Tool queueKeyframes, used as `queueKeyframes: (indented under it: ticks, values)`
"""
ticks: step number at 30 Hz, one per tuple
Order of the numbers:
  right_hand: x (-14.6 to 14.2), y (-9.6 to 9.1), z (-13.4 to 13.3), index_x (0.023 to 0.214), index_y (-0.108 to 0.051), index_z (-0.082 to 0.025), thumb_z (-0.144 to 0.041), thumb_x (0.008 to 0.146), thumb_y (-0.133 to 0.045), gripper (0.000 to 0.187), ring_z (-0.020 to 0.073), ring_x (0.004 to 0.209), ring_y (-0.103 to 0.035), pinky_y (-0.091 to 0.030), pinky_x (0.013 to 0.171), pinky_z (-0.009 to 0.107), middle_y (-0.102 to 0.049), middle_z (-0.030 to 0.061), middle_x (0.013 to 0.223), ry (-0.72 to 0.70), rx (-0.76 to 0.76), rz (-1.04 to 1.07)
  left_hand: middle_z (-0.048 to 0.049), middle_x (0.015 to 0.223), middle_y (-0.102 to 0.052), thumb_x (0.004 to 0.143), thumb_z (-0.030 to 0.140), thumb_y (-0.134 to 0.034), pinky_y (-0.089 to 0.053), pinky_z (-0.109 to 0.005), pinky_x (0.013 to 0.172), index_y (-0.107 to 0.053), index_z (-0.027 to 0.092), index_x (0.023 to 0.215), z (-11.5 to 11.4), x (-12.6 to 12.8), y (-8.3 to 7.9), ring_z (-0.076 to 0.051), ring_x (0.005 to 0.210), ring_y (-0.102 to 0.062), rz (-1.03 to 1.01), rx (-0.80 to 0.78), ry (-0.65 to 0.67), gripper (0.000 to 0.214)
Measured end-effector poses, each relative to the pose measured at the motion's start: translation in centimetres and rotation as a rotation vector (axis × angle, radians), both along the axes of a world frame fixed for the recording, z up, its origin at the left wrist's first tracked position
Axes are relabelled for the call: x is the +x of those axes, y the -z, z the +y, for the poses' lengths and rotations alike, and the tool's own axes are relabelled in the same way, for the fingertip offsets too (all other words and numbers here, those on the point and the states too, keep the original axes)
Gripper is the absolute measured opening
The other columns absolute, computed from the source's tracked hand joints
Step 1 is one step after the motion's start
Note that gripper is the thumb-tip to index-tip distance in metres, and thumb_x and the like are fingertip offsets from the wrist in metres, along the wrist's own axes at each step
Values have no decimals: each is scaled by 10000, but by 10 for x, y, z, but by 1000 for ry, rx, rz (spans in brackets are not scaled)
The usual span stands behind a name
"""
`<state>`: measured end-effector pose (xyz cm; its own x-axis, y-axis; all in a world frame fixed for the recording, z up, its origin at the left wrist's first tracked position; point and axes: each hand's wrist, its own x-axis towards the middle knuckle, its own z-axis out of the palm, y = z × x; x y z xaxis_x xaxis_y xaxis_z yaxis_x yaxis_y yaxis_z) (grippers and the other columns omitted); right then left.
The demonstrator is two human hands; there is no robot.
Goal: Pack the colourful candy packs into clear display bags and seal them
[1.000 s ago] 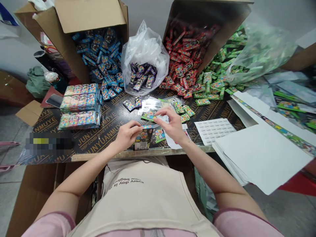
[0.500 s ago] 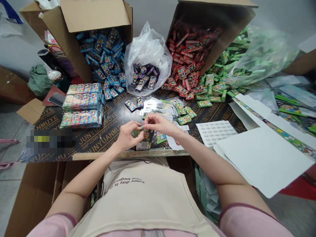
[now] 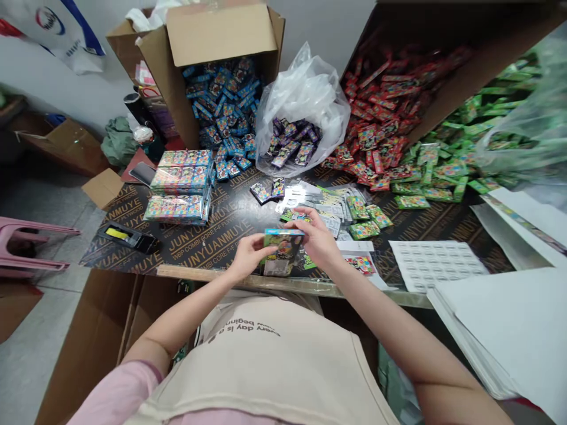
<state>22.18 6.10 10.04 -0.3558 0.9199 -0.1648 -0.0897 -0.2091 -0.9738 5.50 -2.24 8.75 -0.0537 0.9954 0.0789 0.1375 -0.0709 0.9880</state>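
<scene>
A dark printed box [image 3: 284, 251] with a blue top edge stands upright near the front edge of the table. My left hand [image 3: 248, 255] grips its left side between thumb and fingers. On the opposite side, my right hand [image 3: 316, 239] holds it by the right edge, fingers behind. What is inside the box cannot be seen. Just beyond my hands lie a fan of flat printed packets [image 3: 325, 203] and a few small green packs [image 3: 365, 229]. Two purple packs [image 3: 261, 192] rest farther back.
Stacked, wrapped multipacks [image 3: 179, 209] stand left, behind a tape dispenser [image 3: 128, 237]. Along the back are blue packs [image 3: 224, 112] in a carton, purple packs in a clear bag [image 3: 270, 133], red packs [image 3: 376, 139] and green packs [image 3: 447, 171]. A sticker sheet [image 3: 436, 264] lies right.
The view has swung left. My hands, pinched close together at the box's top before, have moved apart to its two sides, and its blue top edge now shows.
</scene>
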Motion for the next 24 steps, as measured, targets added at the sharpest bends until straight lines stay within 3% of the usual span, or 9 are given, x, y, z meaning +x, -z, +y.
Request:
queueKeyframes:
  ticks: [3, 6, 8, 10, 12, 14, 16, 20, 24]
  values:
    - [20, 20, 16, 1102, -486, -265, -442, 862, -512, 299, 179, 851, -655, -506, 738, 323, -668, 24, 927, 169, 183, -108, -38, 891, -738, 826, 321, -673, -558, -323, 745, -718, 172, 992, -18, -40, -22, -183, 774, -681, 251, 171, -152, 228]
    - [50, 35, 32, 1072, -578, -231, -431, 862, -550, 291, 248, 1013, -599, -463, 862, 399, -653, 87, 1040, 231, 553, -539, -43, 1035, -730, 797, 223, -695, -528, -381, 902, -710, 238, 1083, -19, -105, -40, -223, 936, -682, 618, 490, -409, 287]
    - [67, 43, 35, 1030, -635, -198, -376, 804, -652, 288, 289, 1012, -579, -435, 874, 417, -652, 115, 1006, -6, 703, -874, -60, 1071, -723, 788, 197, -684, -503, -420, 959, -708, 257, 1095, -11, -148, -36, -260, 1021, -669, 818, 590, -434, 315]
    - [74, 48, 32, 1065, -649, -179, -347, 716, -758, 403, 308, 987, -577, -429, 835, 397, -638, 126, 977, -346, 756, -1119, -75, 1100, -715, 801, 202, -647, -482, -446, 986, -700, 269, 1103, 0, -181, -18, -286, 1085, -648, 958, 510, -409, 314]
    - [74, 52, 27, 1180, -604, -174, -327, 595, -856, 656, 322, 999, -572, -425, 802, 372, -608, 144, 1029, -559, 780, -1282, -89, 1128, -708, 830, 225, -594, -456, -484, 1008, -692, 254, 1103, 7, -202, 4, -298, 1125, -628, 1049, 392, -395, 292]
    - [69, 54, 25, 1248, -545, -170, -307, 498, -907, 844, 327, 988, -579, -419, 767, 348, -576, 166, 1085, -626, 797, -1381, -119, 1206, -675, 859, 280, -548, -392, -549, 1054, -667, 213, 1141, 11, -213, 22, -321, 1212, -568, 1113, 270, -353, 313]
    - [62, 56, 27, 1218, -533, -161, -299, 461, -917, 860, 306, 920, -601, -406, 705, 315, -562, 171, 1098, -676, 812, -1417, -164, 1305, -610, 876, 341, -536, -334, -574, 1085, -628, 167, 1203, 11, -219, 31, -335, 1290, -496, 1127, 190, -331, 382]
    - [45, 57, 45, 1018, -556, -178, -256, 515, -873, 599, 231, 739, -606, -334, 578, 273, -590, 126, 1048, -811, 870, -1373, -160, 1363, -565, 864, 410, -573, -247, -578, 1130, -602, 184, 1234, 9, -216, 27, -324, 1333, -449, 1110, 134, -335, 435]
    - [29, 52, 58, 707, -507, -212, -147, 688, -702, 206, 163, 581, -531, -279, 547, 263, -584, 8, 657, -905, 792, -1163, -145, 1279, -627, 880, 404, -568, -303, -545, 1121, -636, 199, 1178, 0, -181, 27, -288, 1259, -532, 914, 263, -465, 368]
